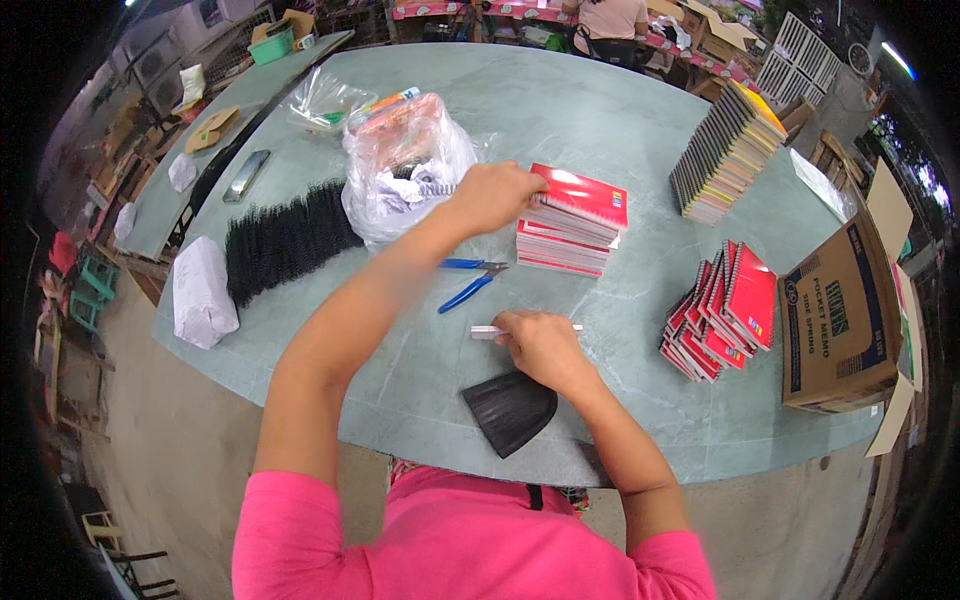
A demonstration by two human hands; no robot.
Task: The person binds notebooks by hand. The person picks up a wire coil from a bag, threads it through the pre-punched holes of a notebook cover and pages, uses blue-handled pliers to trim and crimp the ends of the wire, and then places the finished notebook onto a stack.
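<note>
My left hand (500, 197) reaches over to a stack of red-covered notebooks (572, 245), its fingers closed on the left edge of the top red spiral notebook (590, 196). Nearer to me, my right hand (543, 345) is closed around a small notepad (486, 332) seen edge-on, white with a thin reddish line; most of it is hidden by the fingers. Blue-handled pliers (470, 287) lie between my left forearm and the stack. Just below my right hand rests a black curved piece (510, 412), its kind unclear.
More red spiral notebooks (722, 310) lean in a pile by an open cardboard box (840, 315). A tall stack of yellow-edged notebooks (725, 150) stands behind. On the left are black spiral coils (290, 238), a white wrapped bundle (204, 292), a filled plastic bag (410, 165) and a stapler-like metal object (247, 175).
</note>
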